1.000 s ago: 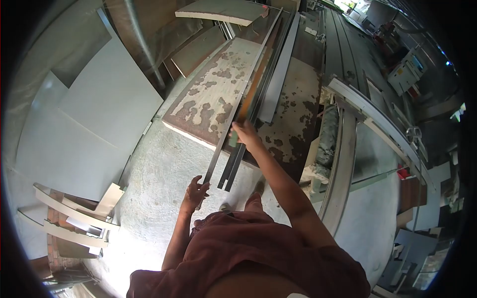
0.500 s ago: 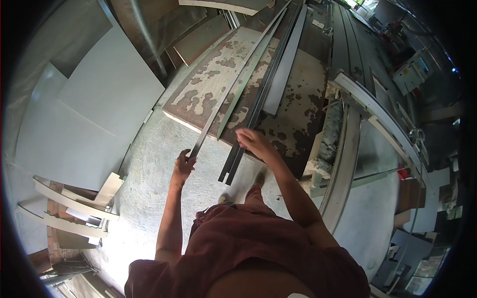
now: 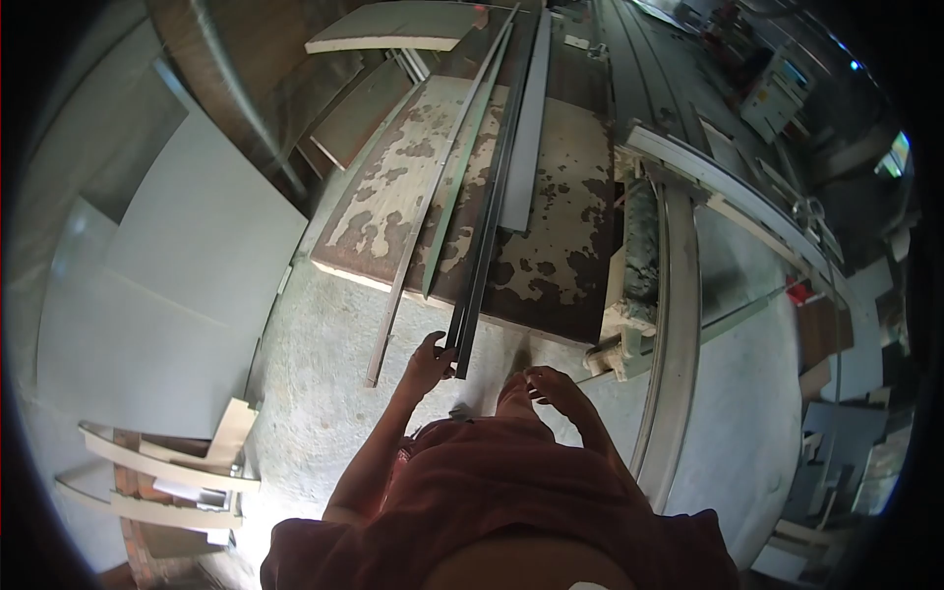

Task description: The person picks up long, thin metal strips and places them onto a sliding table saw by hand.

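Several long metal bars lie lengthwise on a worn, patchy board and overhang its near edge. My left hand (image 3: pixel 429 364) is at the near end of the dark metal bars (image 3: pixel 478 285), its fingers closed around the left one's tip. To the left, a thin silvery bar (image 3: pixel 403 275) lies loose, its end jutting past the board. Between them rests a narrow green strip (image 3: pixel 447 216). My right hand (image 3: pixel 553 386) hangs by my right leg, with nothing visible in it and its fingers loosely bent and apart.
The peeling board (image 3: pixel 551 280) stands raised above the pale floor (image 3: pixel 315 393). A pale flat strip (image 3: pixel 526 147) lies right of the dark bars. Large grey sheets (image 3: pixel 167 295) lean at left. A long rail (image 3: pixel 674 344) and a padded roll (image 3: pixel 641 246) stand at right.
My left hand has let go of the silvery bar and moved right to the dark bars. My right hand has come off the dark bars and dropped back toward my leg.
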{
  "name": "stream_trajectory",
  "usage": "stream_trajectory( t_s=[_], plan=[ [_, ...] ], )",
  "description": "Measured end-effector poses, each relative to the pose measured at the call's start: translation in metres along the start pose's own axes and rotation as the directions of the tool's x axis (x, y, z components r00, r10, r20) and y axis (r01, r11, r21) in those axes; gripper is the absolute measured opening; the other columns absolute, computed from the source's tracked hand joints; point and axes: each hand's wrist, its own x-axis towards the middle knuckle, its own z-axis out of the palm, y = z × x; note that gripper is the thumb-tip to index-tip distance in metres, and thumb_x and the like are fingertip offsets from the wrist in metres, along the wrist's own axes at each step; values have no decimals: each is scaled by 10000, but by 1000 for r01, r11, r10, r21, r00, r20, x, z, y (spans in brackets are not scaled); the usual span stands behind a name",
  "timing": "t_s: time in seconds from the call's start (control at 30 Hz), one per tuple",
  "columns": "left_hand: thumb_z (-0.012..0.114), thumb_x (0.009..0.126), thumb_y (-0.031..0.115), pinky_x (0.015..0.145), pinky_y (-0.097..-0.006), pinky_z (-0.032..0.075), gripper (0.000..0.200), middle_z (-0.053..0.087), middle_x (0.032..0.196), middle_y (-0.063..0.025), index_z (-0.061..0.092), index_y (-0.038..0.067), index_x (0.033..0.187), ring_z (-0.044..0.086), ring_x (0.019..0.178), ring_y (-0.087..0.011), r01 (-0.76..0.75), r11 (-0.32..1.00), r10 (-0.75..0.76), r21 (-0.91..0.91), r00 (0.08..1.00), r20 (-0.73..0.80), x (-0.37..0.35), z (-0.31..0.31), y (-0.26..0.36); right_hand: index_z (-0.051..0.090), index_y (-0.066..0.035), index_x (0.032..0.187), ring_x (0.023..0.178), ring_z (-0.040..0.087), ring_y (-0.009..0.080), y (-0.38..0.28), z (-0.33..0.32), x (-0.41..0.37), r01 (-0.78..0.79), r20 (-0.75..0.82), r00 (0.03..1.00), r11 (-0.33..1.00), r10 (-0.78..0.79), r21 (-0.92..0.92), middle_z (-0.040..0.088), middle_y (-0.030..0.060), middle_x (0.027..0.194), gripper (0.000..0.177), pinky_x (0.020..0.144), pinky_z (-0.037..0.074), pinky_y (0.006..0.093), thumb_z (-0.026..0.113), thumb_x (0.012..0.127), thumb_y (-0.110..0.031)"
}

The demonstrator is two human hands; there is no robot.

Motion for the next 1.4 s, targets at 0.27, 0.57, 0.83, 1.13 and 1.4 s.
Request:
stream_trajectory(
  t_s=[0.27,0.57,0.83,1.13,1.4],
  plan=[
    [607,772,168,544,-377,450,654,589,643,-134,234,-5,1281,593,561,-280,-292,830,378,476,921,-93,-40,-18,79,415,-23,1219,921,545,159,-32,54,-14,119,145,980,988,-134,103,549,90,1029,500,805,434,304,420,896,-405],
    [649,764,249,560,-357,466,854,597,705,-112,72,22,1351,603,595,-267,-472,816,423,334,881,211,-100,41,129,386,-73,1238,837,555,156,-102,61,-27,76,228,912,689,-340,721,563,62,930,524,765,459,304,404,886,-461],
    [477,872,412,692,-320,481,638,587,917,-120,212,50,1326,594,769,-199,-47,973,135,-227,912,387,-18,45,113,441,-30,1121,446,359,66,-62,13,-166,219,-41,971,806,-235,551,373,-27,535,351,427,336,219,403,922,-317],
    [453,715,698,899,-452,382,914,474,1098,-140,276,-6,1269,485,1027,-296,398,826,-178,-399,856,485,50,139,100,449,-11,1156,521,507,113,109,76,-391,-296,-211,916,929,342,221,508,25,628,455,499,439,255,606,766,-184],
    [498,646,736,856,-491,379,959,477,1073,-159,288,23,1252,512,983,-327,418,814,-216,-404,863,458,-10,146,42,562,-53,942,515,515,206,254,243,-513,-457,-551,759,887,346,-72,569,119,653,274,475,421,318,626,784,-268]
  ],
)
